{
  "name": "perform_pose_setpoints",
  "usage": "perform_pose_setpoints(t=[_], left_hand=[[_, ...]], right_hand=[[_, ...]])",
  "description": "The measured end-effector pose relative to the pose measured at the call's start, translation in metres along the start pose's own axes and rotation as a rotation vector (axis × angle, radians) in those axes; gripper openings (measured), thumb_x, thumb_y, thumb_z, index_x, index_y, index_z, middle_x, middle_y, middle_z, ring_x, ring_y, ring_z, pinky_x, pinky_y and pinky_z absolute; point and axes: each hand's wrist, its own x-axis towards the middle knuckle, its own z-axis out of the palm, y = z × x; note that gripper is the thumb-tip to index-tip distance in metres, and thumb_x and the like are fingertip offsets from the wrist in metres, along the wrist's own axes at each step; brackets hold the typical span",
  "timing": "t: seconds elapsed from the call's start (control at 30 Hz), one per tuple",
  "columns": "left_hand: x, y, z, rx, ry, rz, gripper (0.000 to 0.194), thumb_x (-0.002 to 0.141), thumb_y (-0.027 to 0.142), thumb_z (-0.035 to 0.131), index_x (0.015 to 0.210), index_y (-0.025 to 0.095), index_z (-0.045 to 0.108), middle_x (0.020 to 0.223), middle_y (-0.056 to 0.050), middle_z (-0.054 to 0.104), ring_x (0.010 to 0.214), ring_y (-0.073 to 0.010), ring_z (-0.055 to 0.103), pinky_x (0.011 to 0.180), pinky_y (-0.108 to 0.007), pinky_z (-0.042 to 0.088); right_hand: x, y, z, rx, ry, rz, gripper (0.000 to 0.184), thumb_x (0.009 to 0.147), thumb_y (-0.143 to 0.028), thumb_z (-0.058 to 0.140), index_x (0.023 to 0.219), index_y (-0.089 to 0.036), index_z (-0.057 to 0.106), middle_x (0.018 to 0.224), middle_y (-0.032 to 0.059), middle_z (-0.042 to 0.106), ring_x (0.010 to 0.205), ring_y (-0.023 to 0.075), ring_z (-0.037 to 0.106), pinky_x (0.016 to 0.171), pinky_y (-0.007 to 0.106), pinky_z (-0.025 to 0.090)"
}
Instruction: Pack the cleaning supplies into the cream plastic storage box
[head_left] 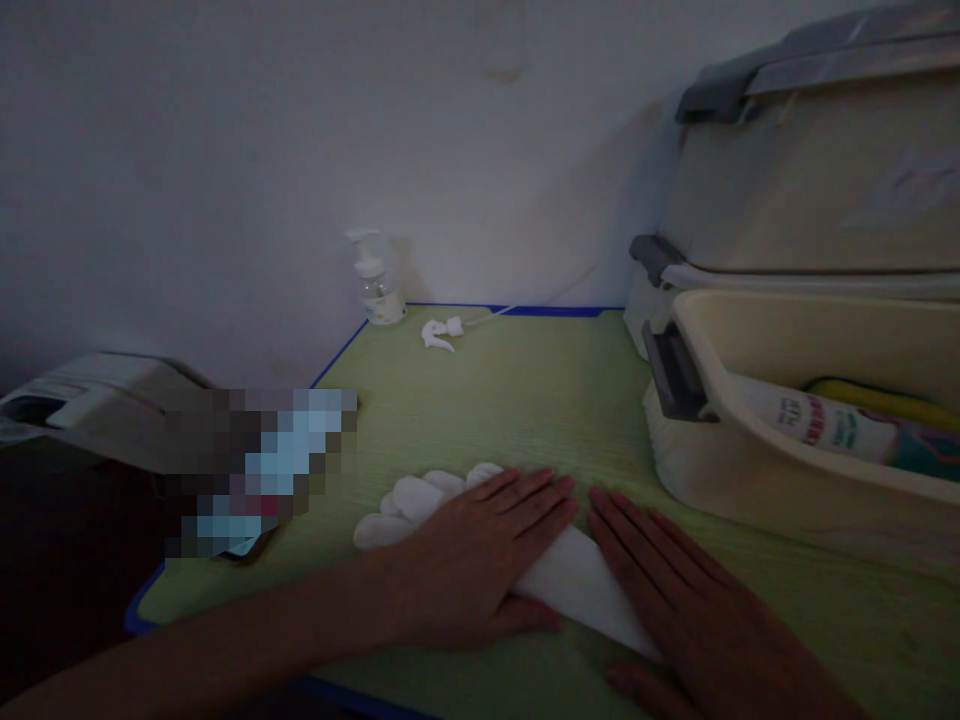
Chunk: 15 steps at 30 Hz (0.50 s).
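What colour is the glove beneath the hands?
The glove is white; head view shows it.

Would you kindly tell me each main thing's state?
White fabric glove: laid out, partly covered
Left hand: open, palm down on glove
Right hand: open, palm down at its cuff
Clear plastic pump bottle: upright
White plastic spray trigger: lying loose
Beige plastic basin: uncovered
White printed plastic bottle: lying in basin
Large beige plastic box, grey clips: seemingly closed
Pixelated object: cannot tell

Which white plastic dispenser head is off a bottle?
The white plastic trigger spray head, lying on the pale green tabletop with its thin tube attached. The other, a white plastic pump head, sits upright on the clear labelled bottle.
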Motion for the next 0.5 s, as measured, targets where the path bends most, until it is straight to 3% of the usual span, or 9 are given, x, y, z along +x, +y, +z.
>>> perform_pose_setpoints(t=[0.13,0.23,0.37,0.43,0.5], left_hand=[[0.000,0.000,-0.003,-0.083,-0.019,-0.003,0.076,0.087,0.051,0.048,0.144,0.011,0.018,0.152,-0.013,0.016,0.141,-0.0229,0.009,0.115,-0.040,0.010],[-0.002,-0.005,-0.009,-0.263,-0.010,-0.027,0.074,0.087,0.048,0.049,0.142,0.007,0.020,0.151,-0.016,0.017,0.140,-0.0235,0.012,0.114,-0.041,0.014],[-0.004,-0.018,-0.019,-0.515,0.193,-0.148,0.049,0.091,0.034,0.045,0.135,0.015,0.036,0.142,-0.013,0.039,0.131,-0.0210,0.036,0.107,-0.039,0.030],[-0.004,-0.026,-0.024,-0.487,0.254,-0.172,0.037,0.090,0.028,0.047,0.125,0.017,0.046,0.128,-0.011,0.051,0.119,-0.0207,0.046,0.101,-0.038,0.036],[-0.003,-0.033,-0.029,-0.408,0.230,-0.160,0.030,0.088,0.023,0.049,0.117,0.015,0.053,0.115,-0.010,0.056,0.108,-0.0201,0.052,0.095,-0.036,0.040]], right_hand=[[-0.001,0.000,-0.001,0.008,0.007,0.006,0.079,0.085,-0.040,0.043,0.144,0.001,0.012,0.133,0.0202,0.049,0.121,0.0288,0.048,0.090,0.041,0.050],[0.000,0.000,0.000,0.069,0.016,0.044,0.080,0.085,-0.042,0.046,0.145,-0.003,0.010,0.137,0.0177,0.044,0.123,0.0281,0.046,0.092,0.040,0.048],[-0.002,-0.001,0.001,0.128,0.000,0.062,0.082,0.084,-0.044,0.050,0.146,-0.007,0.011,0.141,0.0173,0.039,0.124,0.0284,0.044,0.093,0.041,0.048],[-0.003,0.000,-0.001,0.177,-0.026,0.063,0.080,0.083,-0.044,0.052,0.146,-0.009,0.015,0.141,0.0166,0.039,0.126,0.0286,0.043,0.094,0.043,0.047],[-0.004,0.002,-0.003,0.247,-0.053,0.088,0.073,0.084,-0.041,0.052,0.144,-0.012,0.023,0.141,0.0143,0.041,0.126,0.0272,0.042,0.095,0.042,0.047]])
